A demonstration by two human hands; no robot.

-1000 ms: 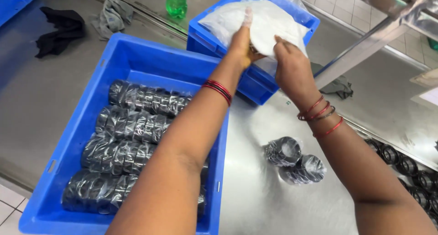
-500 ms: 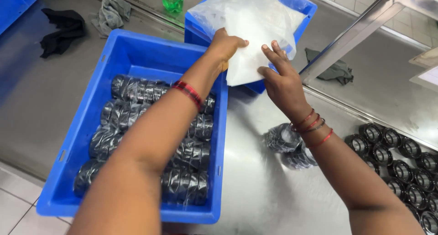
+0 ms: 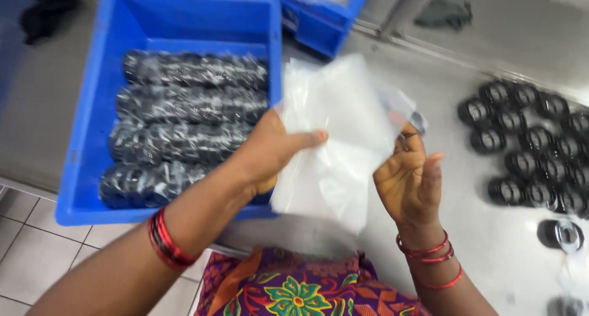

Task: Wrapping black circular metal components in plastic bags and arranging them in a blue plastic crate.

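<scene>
Clear plastic bags [image 3: 340, 144], blurred, are pinched by the left hand [image 3: 270, 153] and right hand [image 3: 408, 181], hiding some fingertips.

Four wrapped rolls [image 3: 190, 70] in one blue crate [image 3: 86, 138]

Between the left hand [image 3: 270, 153] and the right hand [image 3: 408, 181] hangs a clear, milky-white plastic bag [image 3: 334, 138]. Left of the left hand a bright blue crate [image 3: 86, 150] holds glossy black wrapped rolls [image 3: 184, 141], and right of the right hand black rings [image 3: 534, 144] sit on grey steel. Both wrists wear red bangles [image 3: 165, 239], and below the hands shows purple cloth [image 3: 294, 288] patterned with green and orange flowers.
</scene>
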